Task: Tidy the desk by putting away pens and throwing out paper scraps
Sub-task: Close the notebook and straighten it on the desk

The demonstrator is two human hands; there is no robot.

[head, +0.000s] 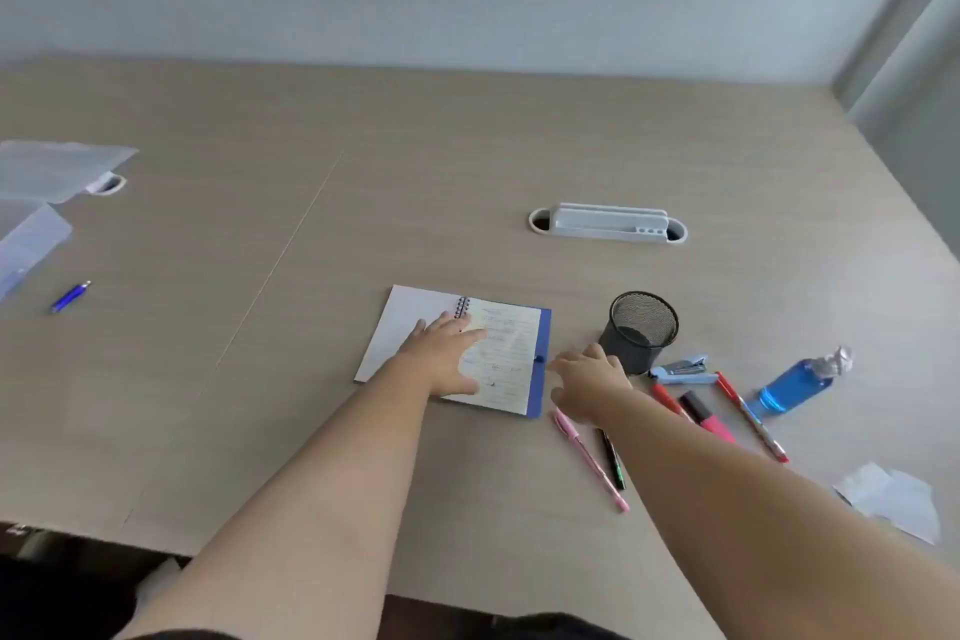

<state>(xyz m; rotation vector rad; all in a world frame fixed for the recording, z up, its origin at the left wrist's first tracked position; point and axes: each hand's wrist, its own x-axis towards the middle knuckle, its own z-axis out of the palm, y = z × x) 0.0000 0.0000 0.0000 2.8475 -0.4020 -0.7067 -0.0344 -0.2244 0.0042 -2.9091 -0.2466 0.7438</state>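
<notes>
office | wood-grain desk (pixel 467 146) with cable grommet (pixel 608 222) | mesh pen cup (pixel 641 330) | stapler (pixel 683 370)

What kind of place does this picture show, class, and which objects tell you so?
Probably an office or meeting room. A wide desk has a built-in cable port, and a mesh pen cup, an open spiral notebook and a stapler lie on it.

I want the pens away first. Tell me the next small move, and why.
Probably lower the right hand onto the pink pen just below it and lift it toward the mesh pen cup. That hand is empty and closest; the cup stands upright, seemingly empty. The left hand rests flat on the open notebook.
</notes>
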